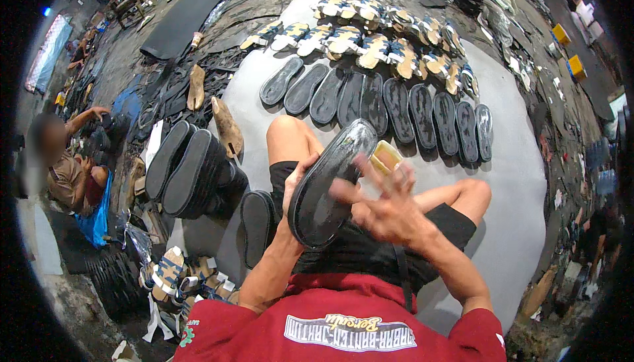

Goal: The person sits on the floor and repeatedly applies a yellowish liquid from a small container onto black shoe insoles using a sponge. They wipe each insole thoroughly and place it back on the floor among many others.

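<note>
A pale grey floor mat (pixel 522 183) carries everything. Beyond the held sole, a row of black soles (pixel 383 101) lies flat; farther still, patterned sandal tops (pixel 376 38). Stacked soles (pixel 191 170) stand left.

- A black rubber sandal sole (pixel 330 187), long and oval with a raised rim around its edge, is held up above the person's lap.
- It stands tilted, toe end pointing up and to the right, heel end low and to the left, its glossy hollow face turned toward the camera.
- Its surface looks wet or shiny, catching light along the upper rim.
- The left hand (pixel 298 178) clasps it from behind along the left edge, thumb hooked over the rim.
- The right hand (pixel 386 207) lies against the sole's right side, fingers spread and blurred, touching the inner face near its middle.
</note>
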Demonstrator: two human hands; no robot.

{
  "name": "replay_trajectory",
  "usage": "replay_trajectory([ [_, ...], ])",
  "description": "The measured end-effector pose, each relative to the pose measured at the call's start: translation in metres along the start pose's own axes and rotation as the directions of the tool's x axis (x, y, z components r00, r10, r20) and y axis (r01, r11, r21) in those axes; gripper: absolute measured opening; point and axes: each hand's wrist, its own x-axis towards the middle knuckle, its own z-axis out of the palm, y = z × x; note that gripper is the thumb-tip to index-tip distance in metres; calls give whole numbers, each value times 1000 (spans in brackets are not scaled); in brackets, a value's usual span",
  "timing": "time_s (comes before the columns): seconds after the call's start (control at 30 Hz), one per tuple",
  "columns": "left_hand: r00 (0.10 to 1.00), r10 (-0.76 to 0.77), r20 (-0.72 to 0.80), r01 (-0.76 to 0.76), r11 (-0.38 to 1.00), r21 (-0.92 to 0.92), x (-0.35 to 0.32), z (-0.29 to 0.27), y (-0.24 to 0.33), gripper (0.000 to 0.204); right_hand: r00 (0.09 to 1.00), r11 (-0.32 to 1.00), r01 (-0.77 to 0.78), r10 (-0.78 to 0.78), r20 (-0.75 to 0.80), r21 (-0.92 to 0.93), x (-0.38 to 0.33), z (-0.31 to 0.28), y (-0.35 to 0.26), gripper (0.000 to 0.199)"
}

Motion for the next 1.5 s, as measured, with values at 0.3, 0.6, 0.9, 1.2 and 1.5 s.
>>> replay_trajectory([
  [0.3, 1000, 15, -13, -13, 991, 135, 3, -18, 7, 63, 971, 977, -194, 177, -161, -94, 16, -5, 19, 54],
  [0.6, 970, 241, -18, -233, 953, 192, 8, -37, 14, 78, 859, 855, -510, 513, 12, -92, -30, 141, 167, 42],
  [0.9, 965, 260, -29, -252, 955, 155, 3, -35, 10, 75, 821, 832, -554, 553, -143, 34, -35, 130, 160, 48],
  [1.2, 973, 223, 66, -231, 959, 167, 18, -29, 5, 72, 776, 561, -456, 631, 0, 692, -34, 81, 116, 64],
  [1.5, 997, 45, 69, -43, 999, -32, 6, -3, -9, 65, 968, 971, -212, 192, -161, -111, 18, -14, 11, 58],
])
